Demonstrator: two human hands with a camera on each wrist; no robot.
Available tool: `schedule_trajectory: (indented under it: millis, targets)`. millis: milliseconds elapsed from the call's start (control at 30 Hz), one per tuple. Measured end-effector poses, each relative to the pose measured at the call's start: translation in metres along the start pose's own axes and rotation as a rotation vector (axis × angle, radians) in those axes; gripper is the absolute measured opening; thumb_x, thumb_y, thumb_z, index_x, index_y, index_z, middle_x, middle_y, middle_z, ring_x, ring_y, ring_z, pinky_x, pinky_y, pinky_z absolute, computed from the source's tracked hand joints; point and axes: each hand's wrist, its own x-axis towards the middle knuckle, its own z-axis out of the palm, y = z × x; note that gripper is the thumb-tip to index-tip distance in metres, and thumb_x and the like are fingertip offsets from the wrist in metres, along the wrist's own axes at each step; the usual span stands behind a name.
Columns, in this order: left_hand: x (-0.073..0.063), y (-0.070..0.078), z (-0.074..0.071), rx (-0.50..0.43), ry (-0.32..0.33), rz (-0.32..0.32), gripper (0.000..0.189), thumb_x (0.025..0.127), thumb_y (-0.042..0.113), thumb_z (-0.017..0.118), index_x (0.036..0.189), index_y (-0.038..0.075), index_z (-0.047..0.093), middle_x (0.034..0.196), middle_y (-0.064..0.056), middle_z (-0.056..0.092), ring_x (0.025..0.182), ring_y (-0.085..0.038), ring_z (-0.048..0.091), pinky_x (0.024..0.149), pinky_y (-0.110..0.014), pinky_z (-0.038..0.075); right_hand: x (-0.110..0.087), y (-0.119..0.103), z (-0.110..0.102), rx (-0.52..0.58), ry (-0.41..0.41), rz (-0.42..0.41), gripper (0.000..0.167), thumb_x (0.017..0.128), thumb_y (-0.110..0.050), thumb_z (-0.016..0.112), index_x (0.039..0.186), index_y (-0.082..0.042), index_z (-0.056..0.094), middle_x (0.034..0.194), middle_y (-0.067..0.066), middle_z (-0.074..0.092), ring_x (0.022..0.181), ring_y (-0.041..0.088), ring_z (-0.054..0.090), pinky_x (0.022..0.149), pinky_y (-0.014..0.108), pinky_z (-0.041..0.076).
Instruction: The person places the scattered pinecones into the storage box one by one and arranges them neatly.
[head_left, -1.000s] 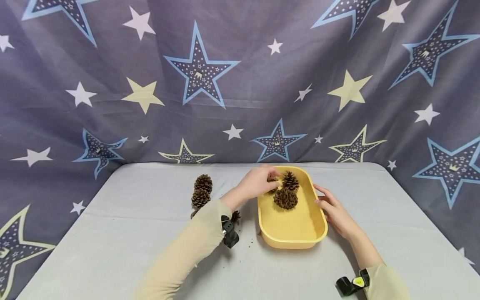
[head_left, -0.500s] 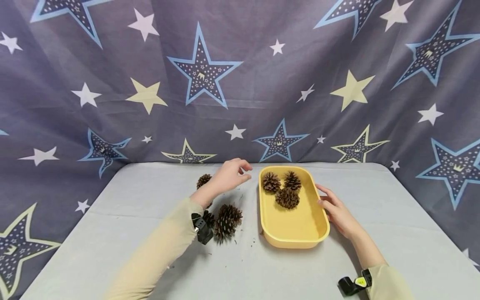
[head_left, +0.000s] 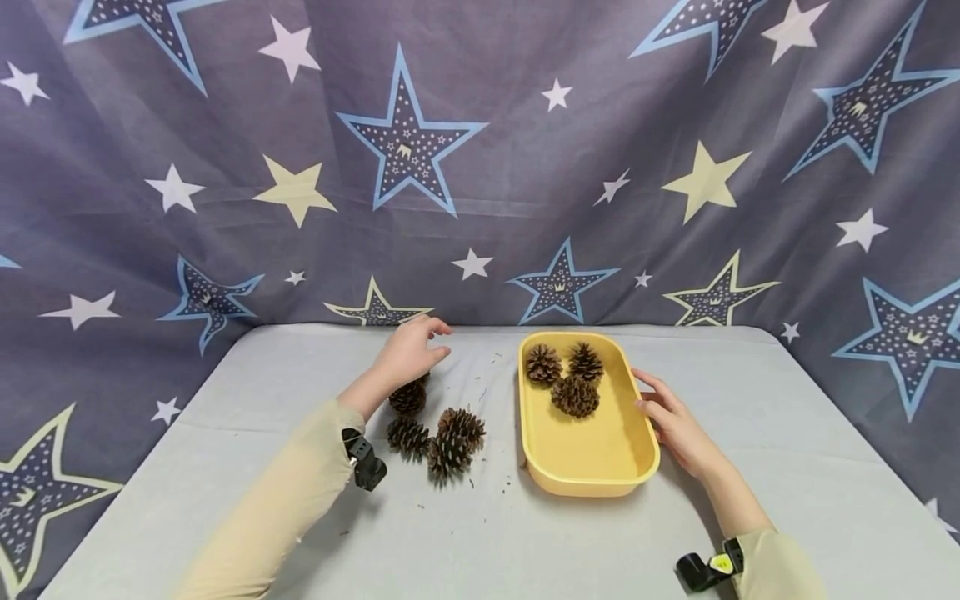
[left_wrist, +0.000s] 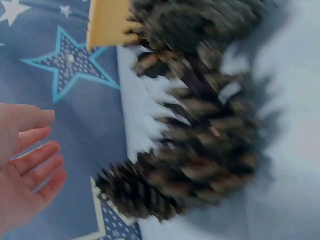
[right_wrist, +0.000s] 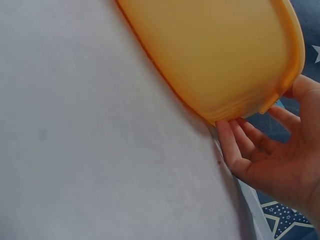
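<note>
My left hand (head_left: pixel 411 352) hovers above the pine cones at the table's left side, fingers loosely bent and holding nothing. Just under it sits a brown pine cone (head_left: pixel 408 398), with another partly covered behind. Nearer the front lie a dark pine cone (head_left: pixel 408 437) and a large pine cone (head_left: pixel 450 457), beside one more. In the left wrist view a blurred pine cone (left_wrist: pixel 205 145) stands apart from the fingers. My right hand (head_left: pixel 681 435) rests its fingertips against the outer wall of a yellow tub (head_left: pixel 592 454). Inside the tub's far end are three pine cones (head_left: pixel 575 397).
A pale grey cloth covers the table (head_left: pixel 517 550), with small dark crumbs scattered near the cones. Behind the table hangs a star-patterned curtain (head_left: pixel 480 217). The tub's raised rim lies between the two hands.
My left hand has let go of a pine cone in the tub's far left corner, then moved left over the loose cones. The right hand has stayed at the tub.
</note>
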Motion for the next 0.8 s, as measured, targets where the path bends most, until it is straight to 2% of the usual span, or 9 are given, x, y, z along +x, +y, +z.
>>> schedule_trajectory:
  millis: [133,233,367,600,800]
  targets:
    - [-0.004,-0.015,0.001,0.026,-0.019,-0.072,0.039,0.083,0.020,0.062,0.118,0.005,0.057,0.130,-0.018,0.048,0.115,-0.035,0.047,0.094,-0.048,0.041,0.000,0.000,0.000,0.001,-0.002,-0.001,0.055,0.094,-0.015,0.041,0.145,-0.012,0.019,0.128,0.027,0.035,0.096,0.013,0.055,0.077,0.035,0.051]
    - [-0.005,-0.025,0.002,0.028,-0.033,-0.123,0.046,0.082,0.022,0.063,0.123,0.002,0.053,0.134,-0.021,0.042,0.123,-0.039,0.039,0.101,-0.050,0.034,0.000,0.000,-0.001,0.002,-0.003,0.000,0.056,0.094,-0.015,0.041,0.145,-0.012,0.019,0.129,0.027,0.035,0.096,0.014,0.055,0.077,0.035,0.051]
    - [-0.006,-0.037,0.004,0.024,-0.062,-0.159,0.054,0.082,0.023,0.063,0.128,-0.001,0.047,0.134,-0.024,0.040,0.122,-0.041,0.037,0.101,-0.052,0.033,0.000,0.000,-0.001,0.004,-0.005,0.003,0.056,0.094,-0.015,0.041,0.145,-0.012,0.018,0.129,0.028,0.035,0.097,0.014,0.055,0.077,0.035,0.051]
    - [-0.007,-0.048,0.008,0.010,-0.105,-0.186,0.059,0.083,0.025,0.062,0.131,-0.004,0.043,0.138,-0.027,0.035,0.126,-0.043,0.033,0.104,-0.052,0.029,0.000,-0.001,-0.001,0.003,-0.011,-0.001,0.055,0.095,-0.013,0.040,0.145,-0.012,0.018,0.129,0.028,0.035,0.098,0.016,0.055,0.077,0.035,0.051]
    - [-0.009,-0.051,0.012,0.001,-0.109,-0.141,0.056,0.082,0.024,0.063,0.128,-0.003,0.047,0.133,-0.027,0.042,0.122,-0.043,0.038,0.102,-0.051,0.031,0.000,-0.001,0.000,0.001,-0.011,-0.002,0.055,0.095,-0.013,0.040,0.145,-0.012,0.018,0.128,0.028,0.035,0.097,0.017,0.055,0.077,0.035,0.051]
